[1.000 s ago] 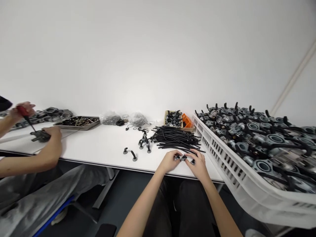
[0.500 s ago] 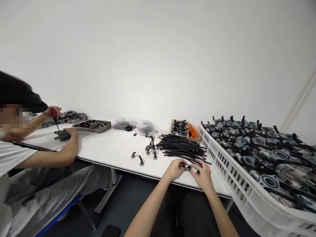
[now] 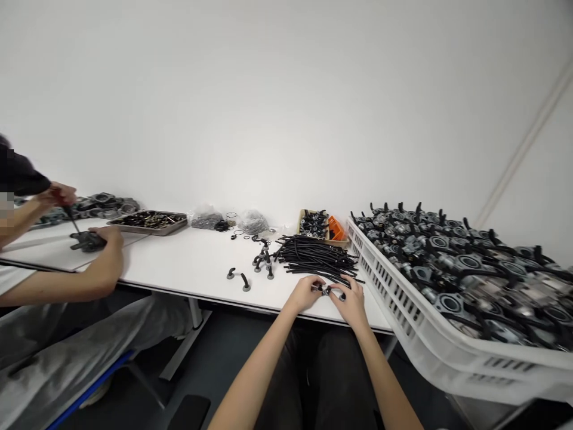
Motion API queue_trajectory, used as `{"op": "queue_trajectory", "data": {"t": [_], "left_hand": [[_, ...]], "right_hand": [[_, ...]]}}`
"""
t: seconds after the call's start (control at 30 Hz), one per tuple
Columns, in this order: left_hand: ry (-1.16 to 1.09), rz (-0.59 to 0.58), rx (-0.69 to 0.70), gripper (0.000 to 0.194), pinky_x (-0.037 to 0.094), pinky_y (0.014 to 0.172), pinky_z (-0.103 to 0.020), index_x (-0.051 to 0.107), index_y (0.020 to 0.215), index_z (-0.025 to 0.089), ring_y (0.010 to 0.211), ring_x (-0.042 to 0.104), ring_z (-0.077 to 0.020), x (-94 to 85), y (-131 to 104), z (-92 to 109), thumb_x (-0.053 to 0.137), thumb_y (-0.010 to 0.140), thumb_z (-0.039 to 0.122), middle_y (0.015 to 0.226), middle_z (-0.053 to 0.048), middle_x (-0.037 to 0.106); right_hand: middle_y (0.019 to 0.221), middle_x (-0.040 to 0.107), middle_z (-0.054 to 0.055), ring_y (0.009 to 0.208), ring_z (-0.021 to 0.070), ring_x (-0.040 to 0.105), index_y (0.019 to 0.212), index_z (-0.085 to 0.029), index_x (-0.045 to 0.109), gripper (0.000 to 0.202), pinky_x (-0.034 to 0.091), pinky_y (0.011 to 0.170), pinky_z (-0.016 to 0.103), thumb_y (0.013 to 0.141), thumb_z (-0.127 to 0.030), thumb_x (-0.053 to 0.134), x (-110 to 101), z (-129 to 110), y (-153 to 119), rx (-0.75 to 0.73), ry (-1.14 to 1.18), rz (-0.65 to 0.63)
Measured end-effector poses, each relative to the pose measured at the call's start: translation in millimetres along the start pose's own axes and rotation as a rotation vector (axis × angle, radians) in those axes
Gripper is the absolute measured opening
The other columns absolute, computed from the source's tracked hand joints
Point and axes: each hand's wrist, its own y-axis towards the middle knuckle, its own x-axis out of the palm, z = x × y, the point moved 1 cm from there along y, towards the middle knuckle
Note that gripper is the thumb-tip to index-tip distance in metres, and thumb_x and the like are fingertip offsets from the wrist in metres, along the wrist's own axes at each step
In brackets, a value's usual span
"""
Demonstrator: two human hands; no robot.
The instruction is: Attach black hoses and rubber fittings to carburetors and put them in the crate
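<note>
At the table's front edge, my left hand [image 3: 307, 294] and my right hand [image 3: 351, 303] face each other with fingers pinched. Between the fingertips is a small black and silver fitting [image 3: 326, 291], too small to make out fully. A second dark round end shows beneath my right fingers. Just beyond my hands lies a pile of black rubber hoses [image 3: 319, 255]. To the left, several short bent black hose pieces with grey round bases [image 3: 264, 259] stand clustered, and two more such pieces [image 3: 246, 283] are nearer the edge.
A white slatted crate [image 3: 403, 298] heaped with metal housings stands right. Behind the hoses are a yellow bin [image 3: 301, 222] of small parts and an orange basket [image 3: 335, 228]. Plastic bags [image 3: 253, 221] and a metal tray [image 3: 179, 226] lie left. A co-worker's hand [image 3: 107, 235] holds a housing under a screwdriver.
The whole view has shifted, so the table and things appear further left and slightly higher. My hands keep their pinch on the small fitting.
</note>
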Motion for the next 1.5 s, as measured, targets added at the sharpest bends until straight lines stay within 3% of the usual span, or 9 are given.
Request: {"op": "queue_trajectory", "data": {"t": [0.7, 0.83, 0.97, 1.1, 1.17, 1.23, 1.27, 1.33, 1.5], "left_hand": [[-0.025, 0.072, -0.016, 0.025, 0.055, 0.080, -0.039, 0.062, 0.107, 0.015, 0.091, 0.064, -0.0186, -4.1, 2, 3, 0.060, 0.091, 0.034, 0.106, -0.007, 0.065], [-0.012, 0.166, 0.026, 0.026, 0.055, 0.080, -0.040, 0.062, 0.106, 0.014, 0.092, 0.064, -0.0189, -5.7, -4, 10, 0.061, 0.090, 0.034, 0.106, -0.007, 0.065], [0.021, 0.373, 0.083, 0.026, 0.055, 0.081, -0.038, 0.060, 0.109, 0.016, 0.095, 0.064, -0.0197, -14.5, -35, 23, 0.060, 0.090, 0.034, 0.106, -0.007, 0.065], [0.158, 0.711, 0.008, 0.025, 0.052, 0.088, -0.039, 0.053, 0.111, 0.021, 0.100, 0.061, -0.0221, -49.9, -85, 21, 0.051, 0.092, 0.036, 0.108, -0.010, 0.061], [0.273, 0.908, -0.095, 0.042, 0.043, 0.099, -0.049, 0.043, 0.125, 0.018, 0.117, 0.051, -0.0293, -79.6, -106, 11, 0.052, 0.090, 0.041, 0.120, -0.016, 0.052], [0.395, 1.005, -0.200, 0.074, 0.029, 0.109, -0.057, 0.029, 0.138, 0.012, 0.135, 0.031, -0.0371, -111.1, -119, -1, 0.061, 0.083, 0.049, 0.138, -0.024, 0.036], [0.453, 0.999, -0.245, 0.089, 0.023, 0.113, -0.058, 0.024, 0.141, 0.009, 0.139, 0.024, -0.0398, -125.5, -123, -8, 0.066, 0.077, 0.052, 0.143, -0.026, 0.030], [0.542, 0.900, -0.322, 0.105, 0.022, 0.114, -0.057, 0.024, 0.145, 0.007, 0.139, 0.026, -0.0423, -149.1, -128, -20, 0.073, 0.067, 0.057, 0.147, -0.027, 0.030], [0.666, 0.590, -0.473, 0.107, 0.036, 0.103, -0.057, 0.032, 0.146, 0.009, 0.126, 0.047, -0.0451, -176.4, -127, -36, 0.070, 0.063, 0.064, 0.139, -0.026, 0.049]], "right_hand": [[0.129, 0.055, 0.009, 0.120, 0.0353, 0.047, 0.090, -0.028, 0.076, 0.019, 0.042, 0.097, 0.054, 0.077, -0.025, 0.064, -7, -10, 0, 0.047, 0.036, -0.013], [0.129, 0.055, 0.010, 0.119, 0.0349, 0.048, 0.093, -0.027, 0.076, 0.020, 0.042, 0.097, 0.053, 0.077, -0.025, 0.064, -8, -9, 1, 0.062, 0.043, -0.004], [0.127, 0.055, 0.010, 0.118, 0.0346, 0.048, 0.093, -0.026, 0.075, 0.020, 0.041, 0.099, 0.053, 0.077, -0.025, 0.065, -7, -8, 1, 0.061, 0.050, -0.008], [0.127, 0.055, 0.010, 0.118, 0.0343, 0.048, 0.092, -0.025, 0.075, 0.019, 0.040, 0.100, 0.052, 0.077, -0.024, 0.064, -6, -7, 1, 0.067, 0.051, -0.011], [0.127, 0.055, 0.009, 0.118, 0.0345, 0.047, 0.092, -0.025, 0.075, 0.019, 0.040, 0.100, 0.052, 0.077, -0.024, 0.064, -6, -7, 1, 0.074, 0.051, -0.016], [0.126, 0.056, 0.009, 0.118, 0.0343, 0.047, 0.093, -0.025, 0.075, 0.019, 0.039, 0.100, 0.051, 0.077, -0.024, 0.064, -6, -7, 0, 0.078, 0.053, -0.022], [0.126, 0.056, 0.009, 0.118, 0.0342, 0.047, 0.093, -0.025, 0.075, 0.019, 0.039, 0.100, 0.051, 0.077, -0.024, 0.064, -6, -8, 0, 0.079, 0.054, -0.025], [0.125, 0.057, 0.009, 0.118, 0.0341, 0.047, 0.092, -0.025, 0.075, 0.019, 0.039, 0.099, 0.051, 0.077, -0.024, 0.064, -6, -8, 0, 0.081, 0.054, -0.028], [0.124, 0.058, 0.009, 0.116, 0.0337, 0.048, 0.091, -0.025, 0.075, 0.019, 0.041, 0.097, 0.049, 0.076, -0.024, 0.064, -6, -8, 0, 0.083, 0.048, -0.022]]}}
